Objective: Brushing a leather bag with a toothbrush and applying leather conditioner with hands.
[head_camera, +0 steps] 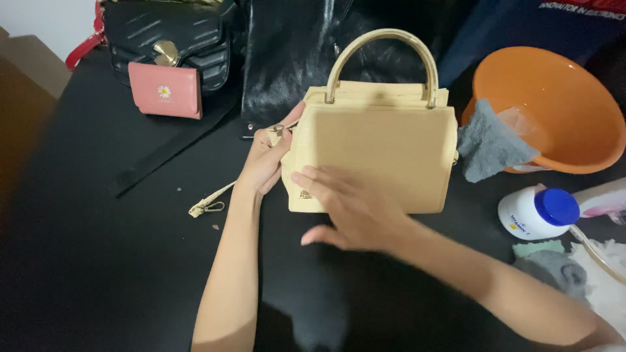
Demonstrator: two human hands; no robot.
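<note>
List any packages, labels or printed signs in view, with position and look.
White round jar with blue screw lid, right of the tan handbag; small yellow-blue label.
Dark blue fabric with white lettering, top right corner.
Pink-white tube, far right edge, partly cut off.

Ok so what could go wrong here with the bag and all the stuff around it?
The beige handbag lies flat with the right hand on its front; pushing it sideways could knock the white jar with a blue lid nearby. The loose strap trails past the left hand and might snag.
</note>
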